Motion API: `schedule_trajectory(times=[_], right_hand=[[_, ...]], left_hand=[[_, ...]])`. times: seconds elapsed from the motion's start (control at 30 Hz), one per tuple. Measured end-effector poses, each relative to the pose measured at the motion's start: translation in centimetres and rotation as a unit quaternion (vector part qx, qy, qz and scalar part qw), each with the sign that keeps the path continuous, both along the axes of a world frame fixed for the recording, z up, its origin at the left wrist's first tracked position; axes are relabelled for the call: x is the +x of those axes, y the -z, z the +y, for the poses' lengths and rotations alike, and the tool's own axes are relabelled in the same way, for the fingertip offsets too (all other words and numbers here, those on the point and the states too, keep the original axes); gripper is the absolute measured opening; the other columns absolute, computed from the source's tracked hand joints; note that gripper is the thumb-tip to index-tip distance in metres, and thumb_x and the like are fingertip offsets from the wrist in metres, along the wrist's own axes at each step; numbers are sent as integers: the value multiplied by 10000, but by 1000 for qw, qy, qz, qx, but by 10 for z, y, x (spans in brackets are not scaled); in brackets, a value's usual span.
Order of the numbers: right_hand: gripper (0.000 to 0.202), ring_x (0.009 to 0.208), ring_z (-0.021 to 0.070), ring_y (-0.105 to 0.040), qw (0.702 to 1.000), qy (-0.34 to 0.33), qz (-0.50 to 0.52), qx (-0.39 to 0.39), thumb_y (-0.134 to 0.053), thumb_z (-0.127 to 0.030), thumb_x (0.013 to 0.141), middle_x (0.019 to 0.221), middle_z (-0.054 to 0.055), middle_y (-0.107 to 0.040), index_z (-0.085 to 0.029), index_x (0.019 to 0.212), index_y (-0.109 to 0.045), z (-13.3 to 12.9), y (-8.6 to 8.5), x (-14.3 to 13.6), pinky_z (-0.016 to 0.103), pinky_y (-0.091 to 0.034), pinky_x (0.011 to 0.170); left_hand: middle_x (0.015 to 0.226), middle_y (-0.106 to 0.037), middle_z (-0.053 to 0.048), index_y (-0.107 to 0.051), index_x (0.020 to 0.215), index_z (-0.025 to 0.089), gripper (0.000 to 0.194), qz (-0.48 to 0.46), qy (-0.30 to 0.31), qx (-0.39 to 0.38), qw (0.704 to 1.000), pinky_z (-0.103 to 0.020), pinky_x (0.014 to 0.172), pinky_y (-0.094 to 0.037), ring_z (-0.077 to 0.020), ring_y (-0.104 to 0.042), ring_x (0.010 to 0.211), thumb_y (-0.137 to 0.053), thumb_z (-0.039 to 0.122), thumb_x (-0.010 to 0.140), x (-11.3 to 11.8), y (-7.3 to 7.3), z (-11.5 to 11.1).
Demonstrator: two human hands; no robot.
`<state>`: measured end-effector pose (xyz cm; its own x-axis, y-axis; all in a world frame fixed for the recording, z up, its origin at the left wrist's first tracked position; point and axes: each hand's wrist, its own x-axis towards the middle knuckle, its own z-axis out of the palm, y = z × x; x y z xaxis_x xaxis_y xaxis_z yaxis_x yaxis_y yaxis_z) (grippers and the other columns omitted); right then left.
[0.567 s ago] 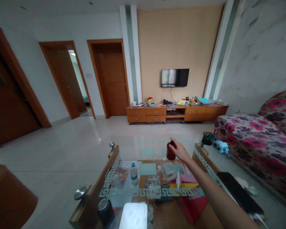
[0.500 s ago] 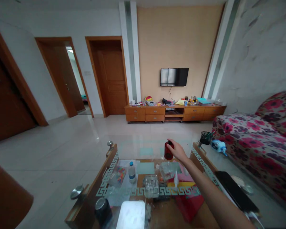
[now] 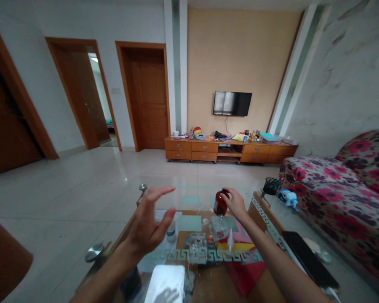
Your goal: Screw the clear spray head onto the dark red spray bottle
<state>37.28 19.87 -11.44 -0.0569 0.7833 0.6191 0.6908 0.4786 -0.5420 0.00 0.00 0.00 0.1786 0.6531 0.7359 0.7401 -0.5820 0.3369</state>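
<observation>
Gripping the dark-red rounded bottle (image 3: 220,204) by its black top, the right hand (image 3: 235,203) is closed on it above the glass-topped wooden table's (image 3: 214,281) far part, while the left hand (image 3: 150,223), fingers and thumb apart, hovers left of the bottle.

A home's living room, with a flowered sofa (image 3: 328,176) on one side, a television (image 3: 232,103) mounted above a long wooden cabinet (image 3: 205,151), a glass-topped coffee table (image 3: 221,277), and a doorway opening onto another room.
</observation>
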Motion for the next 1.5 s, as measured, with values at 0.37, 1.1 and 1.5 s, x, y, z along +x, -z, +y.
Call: schedule_trajectory(times=[0.37, 1.1, 1.5], right_hand=[[417, 1229, 258, -655, 998, -52, -6, 18, -533, -254, 960, 1339, 80, -711, -246, 1354, -667, -24, -2, 2, 465, -494, 1104], [397, 1175, 251, -662, 993, -108, -46, 34, -580, -166, 917, 1256, 68, -736, -266, 1280, -704, -60, -16, -42, 457, -506, 1068], [228, 1105, 241, -666, 993, -116, -15, 25, -645, -281, 964, 1173, 61, -740, -285, 1171, -743, -50, -17, -61, 413, -511, 1024]], left_hand=[[1606, -508, -64, -337, 1631, 348, 648, 126, 67, -309, 940, -539, 1220, -369, -321, -491, 1452, -398, 639, 1056, -22, 110, 49], [1408, -687, -57, -653, 1381, 292, 550, 95, 65, -277, 954, -483, 1155, -419, -295, -610, 1312, -394, 650, 1054, 16, 103, 49], [1348, -721, -47, -690, 1310, 296, 548, 89, 65, -269, 957, -451, 1123, -431, -278, -633, 1265, -375, 664, 1052, 34, 111, 62]])
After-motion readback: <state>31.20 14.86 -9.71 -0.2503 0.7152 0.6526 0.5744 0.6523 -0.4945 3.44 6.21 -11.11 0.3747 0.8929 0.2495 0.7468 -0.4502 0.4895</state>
